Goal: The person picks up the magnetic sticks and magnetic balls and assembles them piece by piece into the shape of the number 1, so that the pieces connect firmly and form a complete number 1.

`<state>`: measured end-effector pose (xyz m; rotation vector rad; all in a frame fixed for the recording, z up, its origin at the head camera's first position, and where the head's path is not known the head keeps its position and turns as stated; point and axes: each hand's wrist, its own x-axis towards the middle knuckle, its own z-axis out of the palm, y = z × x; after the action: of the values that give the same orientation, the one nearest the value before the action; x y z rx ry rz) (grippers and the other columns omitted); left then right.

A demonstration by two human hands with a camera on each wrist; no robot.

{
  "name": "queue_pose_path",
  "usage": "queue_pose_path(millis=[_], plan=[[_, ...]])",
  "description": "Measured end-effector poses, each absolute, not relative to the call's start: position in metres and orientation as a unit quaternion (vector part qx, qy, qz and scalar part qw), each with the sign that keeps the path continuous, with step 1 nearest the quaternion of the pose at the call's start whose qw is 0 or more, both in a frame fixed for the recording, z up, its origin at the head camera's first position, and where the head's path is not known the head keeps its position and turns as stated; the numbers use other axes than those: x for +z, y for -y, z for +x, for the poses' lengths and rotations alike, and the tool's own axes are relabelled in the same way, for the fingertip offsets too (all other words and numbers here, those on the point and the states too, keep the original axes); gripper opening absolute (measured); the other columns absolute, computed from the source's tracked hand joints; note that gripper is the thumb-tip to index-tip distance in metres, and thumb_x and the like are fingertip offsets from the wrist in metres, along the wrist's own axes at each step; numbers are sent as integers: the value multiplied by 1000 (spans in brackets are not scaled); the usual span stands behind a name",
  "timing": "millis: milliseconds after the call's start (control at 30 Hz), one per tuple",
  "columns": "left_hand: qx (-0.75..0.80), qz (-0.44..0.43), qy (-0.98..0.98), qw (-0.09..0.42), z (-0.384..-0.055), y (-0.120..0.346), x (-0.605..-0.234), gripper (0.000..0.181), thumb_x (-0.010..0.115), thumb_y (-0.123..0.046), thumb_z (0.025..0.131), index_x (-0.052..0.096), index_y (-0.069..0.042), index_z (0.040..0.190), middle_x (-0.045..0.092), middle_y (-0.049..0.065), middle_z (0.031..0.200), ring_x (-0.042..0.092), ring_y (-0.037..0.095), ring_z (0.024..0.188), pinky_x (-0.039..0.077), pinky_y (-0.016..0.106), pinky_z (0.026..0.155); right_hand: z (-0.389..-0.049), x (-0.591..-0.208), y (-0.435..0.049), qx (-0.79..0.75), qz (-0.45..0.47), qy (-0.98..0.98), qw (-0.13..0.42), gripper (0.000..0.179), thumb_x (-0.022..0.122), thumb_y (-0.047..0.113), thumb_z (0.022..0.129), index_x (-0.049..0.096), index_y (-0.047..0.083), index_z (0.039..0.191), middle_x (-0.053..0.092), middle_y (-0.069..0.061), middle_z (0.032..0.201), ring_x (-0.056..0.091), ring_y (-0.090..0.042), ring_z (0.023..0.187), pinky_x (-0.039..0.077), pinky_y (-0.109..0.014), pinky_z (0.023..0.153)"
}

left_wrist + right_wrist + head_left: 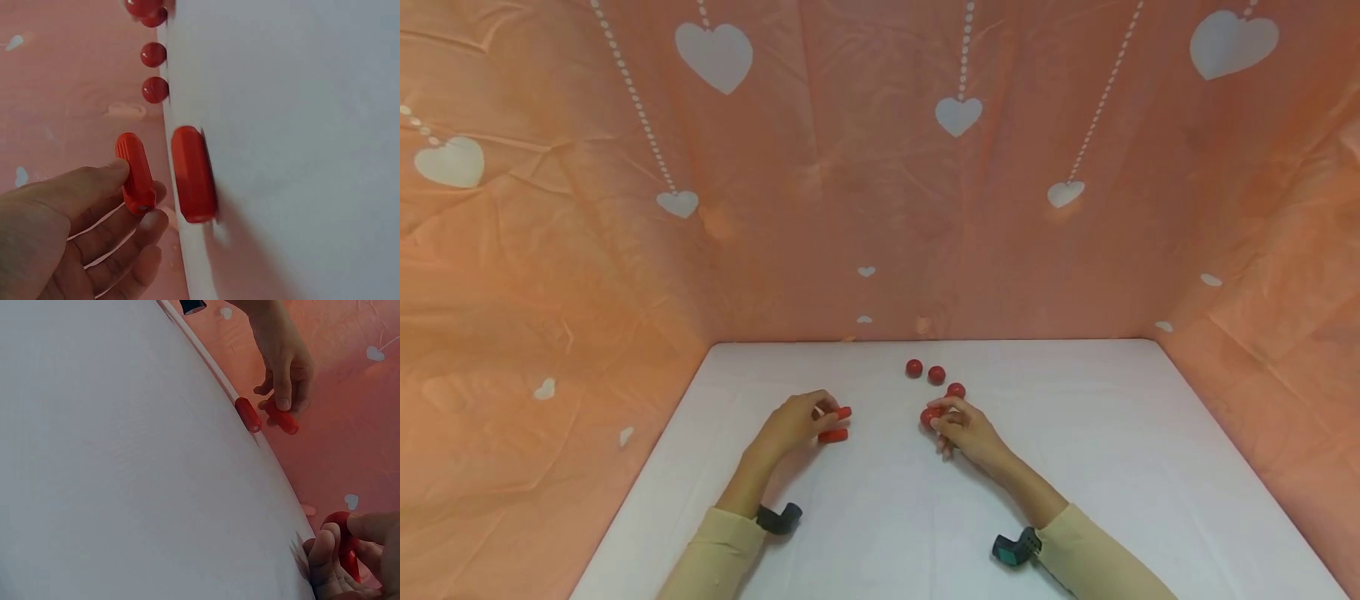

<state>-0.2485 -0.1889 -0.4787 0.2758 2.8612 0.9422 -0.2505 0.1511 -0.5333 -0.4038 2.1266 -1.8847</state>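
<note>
My left hand [833, 412] pinches a short red ribbed cylinder [844, 412] between thumb and fingers, just above the white table [1112, 450]. In the left wrist view that cylinder [136, 175] is lifted beside a second red cylinder [194, 181], which lies flat on the table [832, 435]. My right hand [942, 418] curls its fingers round a red ball [928, 416] near the table's middle. The right wrist view shows that ball [342, 540] partly covered by the fingers.
Three loose red balls lie on the table behind my right hand: one [913, 367], another [936, 375] and a third [956, 390]. Pink cloth with white hearts [715, 54] walls the table at back and sides. Dark wrist devices [778, 518] sit near both cuffs.
</note>
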Motion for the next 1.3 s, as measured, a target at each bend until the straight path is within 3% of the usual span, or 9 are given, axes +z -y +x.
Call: queue_pose_path(millis=[500, 667, 867, 1300], plan=[[339, 127, -932, 29, -247, 163, -473, 24, 78, -17, 100, 76, -13, 124, 72, 0, 101, 63, 17, 91, 53, 30, 71, -251, -534, -151, -649, -129, -737, 134, 36, 67, 15, 108, 59, 4, 141, 70, -12, 86, 66, -18, 67, 60, -27, 66], [371, 130, -918, 45, -247, 154, -471, 24, 77, -17, 101, 77, -12, 125, 72, 1, 103, 64, 18, 93, 56, 27, 68, -250, -533, -151, -651, -128, -736, 135, 36, 67, 16, 107, 59, 4, 141, 70, -13, 88, 65, -19, 67, 60, -27, 66], [407, 138, -900, 73, -247, 147, -473, 23, 77, -16, 101, 77, -9, 123, 72, 3, 101, 65, 19, 84, 57, 30, 63, -251, -534, -150, -651, -127, -736, 136, 36, 68, 15, 107, 60, 4, 140, 69, -12, 84, 66, -19, 66, 60, -27, 66], [388, 169, -903, 77, -245, 134, -477, 24, 79, -12, 99, 77, -9, 123, 75, 3, 109, 67, 20, 98, 60, 34, 81, -251, -532, -150, -652, -129, -735, 136, 37, 67, 13, 107, 58, 1, 140, 68, -12, 83, 65, -17, 64, 59, -27, 64]])
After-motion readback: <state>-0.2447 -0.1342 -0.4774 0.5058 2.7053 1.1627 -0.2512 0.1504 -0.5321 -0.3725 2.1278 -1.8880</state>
